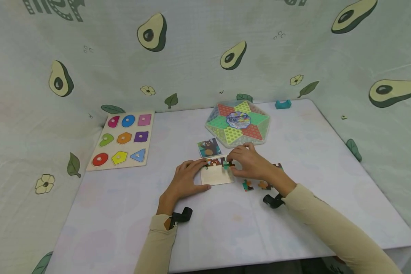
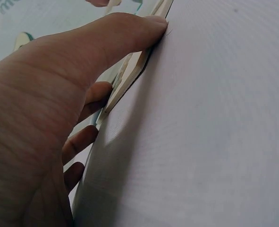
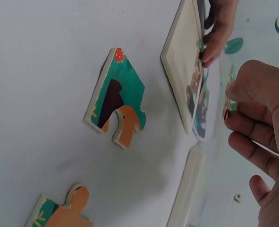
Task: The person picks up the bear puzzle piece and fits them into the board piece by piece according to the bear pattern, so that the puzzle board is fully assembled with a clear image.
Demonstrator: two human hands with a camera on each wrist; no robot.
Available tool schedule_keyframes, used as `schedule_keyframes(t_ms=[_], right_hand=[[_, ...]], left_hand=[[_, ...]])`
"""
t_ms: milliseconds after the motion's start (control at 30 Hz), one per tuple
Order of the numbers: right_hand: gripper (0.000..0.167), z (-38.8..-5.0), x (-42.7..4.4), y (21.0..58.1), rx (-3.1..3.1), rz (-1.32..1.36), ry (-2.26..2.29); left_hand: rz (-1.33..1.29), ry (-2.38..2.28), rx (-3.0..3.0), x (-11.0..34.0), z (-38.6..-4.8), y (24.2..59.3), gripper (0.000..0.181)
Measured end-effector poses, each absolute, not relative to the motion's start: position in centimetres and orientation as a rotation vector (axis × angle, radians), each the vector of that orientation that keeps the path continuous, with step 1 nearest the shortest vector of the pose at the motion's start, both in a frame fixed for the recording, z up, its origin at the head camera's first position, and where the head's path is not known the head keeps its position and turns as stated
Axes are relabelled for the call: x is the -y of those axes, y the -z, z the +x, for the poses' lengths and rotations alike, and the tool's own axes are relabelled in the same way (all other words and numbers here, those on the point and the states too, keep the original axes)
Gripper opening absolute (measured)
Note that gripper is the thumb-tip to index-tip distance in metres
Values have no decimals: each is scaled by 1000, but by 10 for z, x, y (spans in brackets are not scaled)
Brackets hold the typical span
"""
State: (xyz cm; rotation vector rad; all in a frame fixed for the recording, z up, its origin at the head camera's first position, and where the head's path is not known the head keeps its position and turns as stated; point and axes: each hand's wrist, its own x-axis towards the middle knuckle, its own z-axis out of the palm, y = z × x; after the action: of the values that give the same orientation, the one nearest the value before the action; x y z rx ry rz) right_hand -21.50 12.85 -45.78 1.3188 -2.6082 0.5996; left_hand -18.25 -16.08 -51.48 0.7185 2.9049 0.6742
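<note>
While the left hand lies spread at the left side of a flat, pale wooden puzzle board, its thumb rests on the near edge and its fingertips touch near the top left corner. The thumb and fingers are wide apart, with the board's left end between them. The right hand pinches a small green and dark puzzle piece tightly between thumb and finger, at the top right corner of the board. I can't tell if that piece touches the board. Some brown and orange puzzle pieces lie along the board's top edge, and the rest of it is bare wood.

The board is in the middle of the frame, on a white cloth-covered table. To its right, near the right arm, lie a teal and orange piece and a mostly orange piece. Just above the board is a square bear picture. At the upper middle sits a six-sided game board with a red, green and yellow star. At the left is a wooden board with nine bright shapes.
</note>
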Motion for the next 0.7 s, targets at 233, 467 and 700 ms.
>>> schedule_keyframes(t_ms=[233, 467, 700], right_hand=[[21, -217, -119, 456, 2596, 1335, -595], [18, -216, -112, 457, 2600, 1355, -589], [19, -217, -104, 458, 2601, 1362, -577]], left_hand=[[695, -678, -2889, 160, -182, 515, 89], [679, -652, -2879, 159, -181, 514, 89], [687, -643, -2884, 159, -182, 513, 88]])
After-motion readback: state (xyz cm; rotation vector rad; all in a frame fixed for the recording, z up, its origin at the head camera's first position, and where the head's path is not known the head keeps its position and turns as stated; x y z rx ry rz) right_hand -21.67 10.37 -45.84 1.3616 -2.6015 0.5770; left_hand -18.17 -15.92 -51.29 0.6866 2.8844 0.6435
